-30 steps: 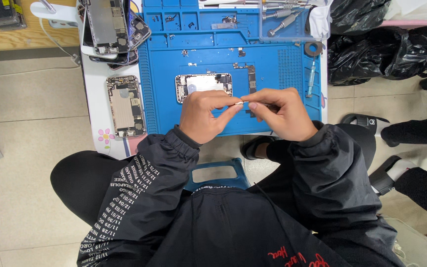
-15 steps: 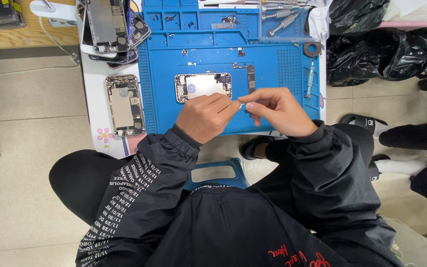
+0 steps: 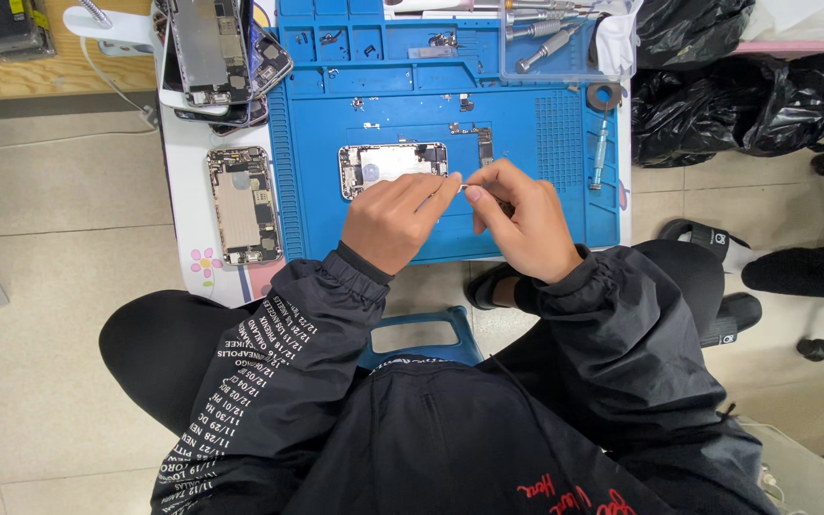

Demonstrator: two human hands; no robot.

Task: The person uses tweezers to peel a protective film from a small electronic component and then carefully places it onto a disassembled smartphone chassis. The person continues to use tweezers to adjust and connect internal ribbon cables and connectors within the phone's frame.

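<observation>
While the person is sitting at the near edge of the white worktop (image 3: 178, 181), an opened phone (image 3: 243, 205) is lying at the left, its insides facing up, just beside the blue repair mat (image 3: 526, 124). Farther back on the left, a stack of other phone bodies (image 3: 216, 52) is resting near the mat's far corner. On the mat, a second opened phone (image 3: 391, 165) is lying crosswise, and the left hand (image 3: 395, 221) is hovering at its near right end, fingers curled, thumb and forefinger pressed together on one end of a small thin part (image 3: 461, 187). Just to the right, the right hand (image 3: 525, 221) is meeting it, its fingertips pinching the other end of the same part; what kind of part it is cannot be told. Beyond the right hand a small dark component (image 3: 484, 145) is lying on the mat. Screwdrivers (image 3: 550, 29) are lying in a clear tray at the far right, and a slim tool (image 3: 602, 153) is lying along the mat's right edge.
</observation>
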